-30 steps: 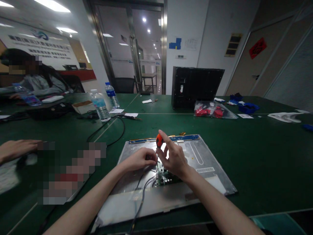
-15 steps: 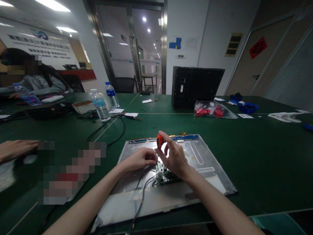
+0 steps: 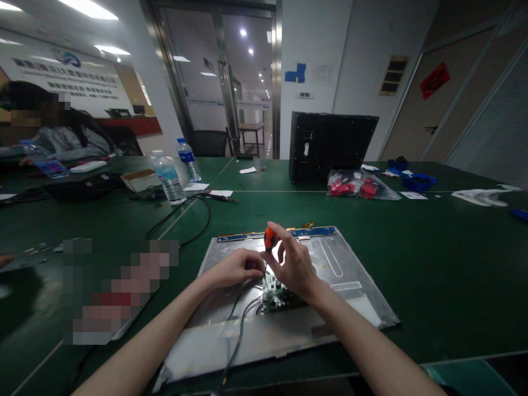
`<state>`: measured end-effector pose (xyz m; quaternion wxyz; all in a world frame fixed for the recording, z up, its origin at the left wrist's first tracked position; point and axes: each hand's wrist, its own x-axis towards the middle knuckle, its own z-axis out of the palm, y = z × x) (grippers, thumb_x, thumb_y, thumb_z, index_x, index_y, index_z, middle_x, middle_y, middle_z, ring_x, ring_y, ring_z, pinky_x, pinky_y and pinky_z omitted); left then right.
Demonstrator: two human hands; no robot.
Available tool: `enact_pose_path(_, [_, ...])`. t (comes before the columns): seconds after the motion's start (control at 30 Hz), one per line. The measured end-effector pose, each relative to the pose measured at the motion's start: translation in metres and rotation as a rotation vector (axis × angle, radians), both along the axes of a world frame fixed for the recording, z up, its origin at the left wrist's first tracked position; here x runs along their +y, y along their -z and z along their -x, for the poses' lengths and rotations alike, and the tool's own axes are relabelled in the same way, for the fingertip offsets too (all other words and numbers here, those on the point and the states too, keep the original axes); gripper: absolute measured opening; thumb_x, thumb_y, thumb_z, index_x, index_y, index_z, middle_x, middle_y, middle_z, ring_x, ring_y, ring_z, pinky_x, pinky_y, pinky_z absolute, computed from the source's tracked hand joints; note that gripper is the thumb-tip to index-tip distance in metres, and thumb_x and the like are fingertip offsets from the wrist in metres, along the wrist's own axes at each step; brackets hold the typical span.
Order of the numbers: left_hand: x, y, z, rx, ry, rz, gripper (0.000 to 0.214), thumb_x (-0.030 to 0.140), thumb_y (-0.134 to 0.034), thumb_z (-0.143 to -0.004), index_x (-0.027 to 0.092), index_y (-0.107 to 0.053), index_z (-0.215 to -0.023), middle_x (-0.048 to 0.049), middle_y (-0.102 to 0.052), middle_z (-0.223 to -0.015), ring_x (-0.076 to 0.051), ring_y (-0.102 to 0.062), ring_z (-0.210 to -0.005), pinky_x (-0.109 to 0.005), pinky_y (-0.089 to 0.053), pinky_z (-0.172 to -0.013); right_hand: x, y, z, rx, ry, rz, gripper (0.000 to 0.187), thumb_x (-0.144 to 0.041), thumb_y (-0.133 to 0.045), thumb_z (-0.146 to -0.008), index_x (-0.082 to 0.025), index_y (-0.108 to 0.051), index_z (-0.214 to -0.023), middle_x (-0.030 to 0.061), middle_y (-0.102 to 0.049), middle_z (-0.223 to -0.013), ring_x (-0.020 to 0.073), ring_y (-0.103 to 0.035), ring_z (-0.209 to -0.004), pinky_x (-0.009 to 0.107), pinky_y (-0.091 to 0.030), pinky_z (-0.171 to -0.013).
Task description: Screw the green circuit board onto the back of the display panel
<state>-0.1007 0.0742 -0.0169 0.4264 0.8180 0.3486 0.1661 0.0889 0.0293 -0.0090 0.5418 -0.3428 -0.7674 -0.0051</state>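
An orange and black screwdriver (image 3: 270,240) stands nearly upright in my right hand (image 3: 295,264), its handle pinched between thumb and fingers. Its shaft points down at the upper left edge of a green circuit board (image 3: 275,300). Beside the shaft, my left hand (image 3: 241,268) has its fingers closed together at that edge; what they grip, if anything, is hidden. The board lies on the silver metal back of a flat display panel (image 3: 342,264). Dark cables (image 3: 239,335) run from the board toward me. A blue strip board (image 3: 317,232) lines the panel's far edge.
Water bottles (image 3: 168,179) stand at the back left. A black monitor housing (image 3: 330,148) and a plastic bag of red parts (image 3: 363,186) are at the back. Blue trays (image 3: 418,181) lie far right. At far left sits another person (image 3: 70,132); fingertips (image 3: 5,260) show below.
Another person's hand at the left edge has pulled back almost out of view, uncovering small pieces on the table. My hands and the screwdriver have hardly moved.
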Motion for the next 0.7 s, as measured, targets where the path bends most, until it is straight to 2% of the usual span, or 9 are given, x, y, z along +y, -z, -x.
enact_pose_path(0.37, [0.0011,0.0029,0.0012,-0.011,0.018,0.043,0.016,0.029,-0.069,-0.074,0.014,-0.068,-0.080,-0.0021,-0.067,-0.074,-0.018,-0.058,-0.069,-0.026,-0.046,-0.067,-0.0038,-0.0014,-0.0009,-0.028,-0.072,0.071,0.065,-0.015,-0.049,-0.089,-0.020,-0.025,-0.149,0.0075,-0.067,-0.102,0.0112,-0.059,-0.057,0.027,-0.053,-0.055])
enact_pose_path(0.7, [-0.0001,-0.0003,0.0011,0.018,0.010,0.011,0.009,0.022,-0.066,-0.075,0.015,-0.069,-0.079,-0.0016,-0.068,-0.074,-0.019,-0.060,-0.071,-0.028,-0.047,-0.070,-0.0022,-0.0011,0.0003,-0.007,-0.008,0.017,0.055,-0.021,-0.054,-0.091,-0.023,-0.032,-0.142,0.0031,-0.062,-0.091,0.0098,-0.052,-0.053,0.023,-0.045,-0.047])
